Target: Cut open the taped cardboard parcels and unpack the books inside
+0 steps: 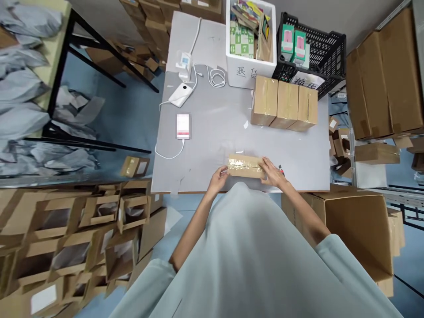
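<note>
A small oblong box of plain brown cardboard, banded with shiny clear tape (244, 166), lies across the near edge of a grey tabletop (215, 128), just below the centre of the frame. The bare left hand (219, 178) has its fingers drawn in close at the box's left end, fingertips against the corner. The bare right hand (272, 172) grips the right end, fingers spread over the top; its thumb placement is hard to make out. A small red-and-black object (281, 170) sits just beside that hand.

The carton looks light and fairly stiff, likely to dent if squeezed mid-panel; its contents are hidden, so weight and fragility remain uncertain. The glossy tape is probably slicker than the bare card, so the firmest hold should be at both short ends, near the corners.

Three similar brown cardboard boxes (286, 104) stand side by side at upper right.
</note>
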### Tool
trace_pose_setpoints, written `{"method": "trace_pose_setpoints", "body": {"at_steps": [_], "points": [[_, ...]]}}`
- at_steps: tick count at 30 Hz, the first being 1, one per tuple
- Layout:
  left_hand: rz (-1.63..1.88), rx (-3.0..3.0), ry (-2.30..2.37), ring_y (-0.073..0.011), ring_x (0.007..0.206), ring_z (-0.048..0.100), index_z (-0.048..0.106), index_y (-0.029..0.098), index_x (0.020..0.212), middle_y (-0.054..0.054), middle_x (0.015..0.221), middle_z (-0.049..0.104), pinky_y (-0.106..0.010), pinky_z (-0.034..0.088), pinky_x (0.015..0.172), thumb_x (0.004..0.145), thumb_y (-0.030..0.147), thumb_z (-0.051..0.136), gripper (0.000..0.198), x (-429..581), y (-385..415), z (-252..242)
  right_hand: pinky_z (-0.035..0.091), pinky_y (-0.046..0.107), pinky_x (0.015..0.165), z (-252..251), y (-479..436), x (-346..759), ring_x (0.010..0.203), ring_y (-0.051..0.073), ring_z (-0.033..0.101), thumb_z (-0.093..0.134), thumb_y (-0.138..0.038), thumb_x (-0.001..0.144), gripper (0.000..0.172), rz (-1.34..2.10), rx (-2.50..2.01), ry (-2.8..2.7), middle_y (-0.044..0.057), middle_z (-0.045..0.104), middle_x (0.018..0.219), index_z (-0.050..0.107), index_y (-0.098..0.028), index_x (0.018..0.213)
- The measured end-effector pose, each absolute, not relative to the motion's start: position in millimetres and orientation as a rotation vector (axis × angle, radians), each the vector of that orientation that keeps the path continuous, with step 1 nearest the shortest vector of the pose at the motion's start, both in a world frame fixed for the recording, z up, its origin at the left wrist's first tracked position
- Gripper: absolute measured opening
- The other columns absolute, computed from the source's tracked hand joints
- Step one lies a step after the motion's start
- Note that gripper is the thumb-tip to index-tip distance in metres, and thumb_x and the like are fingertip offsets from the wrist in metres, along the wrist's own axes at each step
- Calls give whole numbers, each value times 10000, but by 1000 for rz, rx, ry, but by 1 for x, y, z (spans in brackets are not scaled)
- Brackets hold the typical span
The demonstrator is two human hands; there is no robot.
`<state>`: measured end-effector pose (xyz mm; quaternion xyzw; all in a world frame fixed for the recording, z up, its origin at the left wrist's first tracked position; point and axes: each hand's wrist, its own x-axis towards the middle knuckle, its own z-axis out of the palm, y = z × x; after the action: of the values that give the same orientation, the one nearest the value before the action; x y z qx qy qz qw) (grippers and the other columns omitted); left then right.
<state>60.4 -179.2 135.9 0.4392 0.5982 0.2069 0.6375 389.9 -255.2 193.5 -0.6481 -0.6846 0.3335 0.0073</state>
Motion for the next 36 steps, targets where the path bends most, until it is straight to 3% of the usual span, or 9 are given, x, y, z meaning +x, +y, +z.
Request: {"method": "trace_pose_setpoints", "body": {"at_steps": [4, 6, 11, 15, 20, 23, 27, 36], "points": [[489, 941, 1397, -356, 1428, 710, 673, 166, 1516, -206, 1646, 659, -564, 557, 1249, 997, 404, 625, 572, 56, -177, 125, 316, 604, 1423, 171, -282, 397, 1815, 355, 151, 900, -568, 894, 1269, 1077, -2145, -1796, 220, 98, 1943, 174, -172, 1857], [466, 951, 1415, -354, 1461, 688, 642, 166, 1561, -203, 1685, 626, -571, 555, 1253, 998, 355, 584, 596, 54, -172, 120, 337, 613, 1411, 157, -297, 395, 1795, 384, 227, 887, -646, 880, 1320, 1158, -2185, -1618, 247, 158, 1928, 160, -141, 1858], [410, 1030, 1414, -372, 1527, 635, 603, 132, 1597, -230, 1743, 554, -566, 512, 1297, 834, 193, 669, 769, 58, -167, 111, 532, 626, 1268, 125, -316, 378, 1606, 401, 570, 801, -588, 934, 1139, 1286, -2127, -1256, 254, 469, 1803, 263, -161, 1842], [412, 1074, 1333, -358, 1527, 637, 555, 143, 1640, -210, 1747, 557, -557, 521, 1285, 723, 147, 651, 923, 68, -172, 111, 604, 602, 1174, 117, -309, 357, 1492, 380, 675, 778, -555, 955, 1011, 1297, -1994, -1131, 252, 619, 1679, 380, -151, 1792], [435, 1129, 1308, -326, 1468, 666, 607, 149, 1592, -180, 1609, 694, -532, 497, 1306, 769, 202, 707, 830, 74, -180, 116, 648, 469, 1122, 126, -299, 346, 1447, 328, 708, 716, -605, 991, 916, 1305, -1869, -990, 259, 645, 1649, 491, -78, 1706], [443, 1143, 1313, -311, 1361, 715, 646, 159, 1543, -169, 1576, 711, -520, 528, 1272, 837, 307, 748, 729, 70, -182, 120, 656, 464, 1116, 135, -297, 351, 1420, 318, 720, 675, -648, 1005, 884, 1287, -1897, -938, 224, 643, 1667, 529, -112, 1693], [459, 1173, 1342, -294, 1249, 733, 709, 178, 1470, -155, 1537, 735, -505, 578, 1200, 908, 438, 755, 621, 62, -178, 124, 646, 468, 1143, 145, -292, 364, 1341, 295, 770, 602, -529, 1057, 650, 1235, -1999, -954, 158, 754, 1554, 659, -153, 1585], [442, 1081, 1411, -333, 1302, 748, 770, 102, 1373, -192, 1410, 798, -500, 560, 1231, 957, 389, 751, 506, 70, -175, 102, 630, 461, 1150, 136, -277, 377, 1299, 326, 813, 663, -429, 1048, 407, 1142, -2204, -966, 153, 877, 1284, 821, -171, 1320]]}}
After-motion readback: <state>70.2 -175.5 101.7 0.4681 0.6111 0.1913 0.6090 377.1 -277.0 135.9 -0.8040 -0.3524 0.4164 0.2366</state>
